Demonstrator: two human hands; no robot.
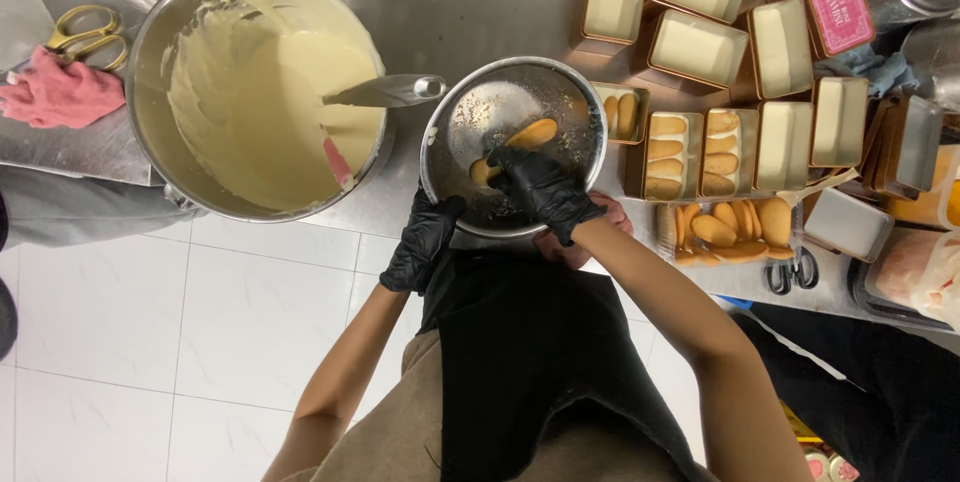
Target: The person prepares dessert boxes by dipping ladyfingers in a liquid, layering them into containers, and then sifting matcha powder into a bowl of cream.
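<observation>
At lower centre the black apron (pixel 530 362) lay nearest. Above it, the left hand (pixel 420 242) clasped the rim of the steel bowl (pixel 480 112) at frame centre. Inside, the right hand (pixel 540 187) pinched a ladyfinger biscuit (pixel 530 134): probably light, brittle, softening when wet; best held mid-length.

This is a working kitchen where desserts are made in quantity. The surface (pixel 480 12) is stainless steel, and the floor (pixel 200 342) has white tiles. A large mixing bowl (pixel 150 92) holds pale cream, and many small rectangular tins (pixel 700 47) stand in rows, some filled with cream, some with sponge biscuits (pixel 667 152).
</observation>
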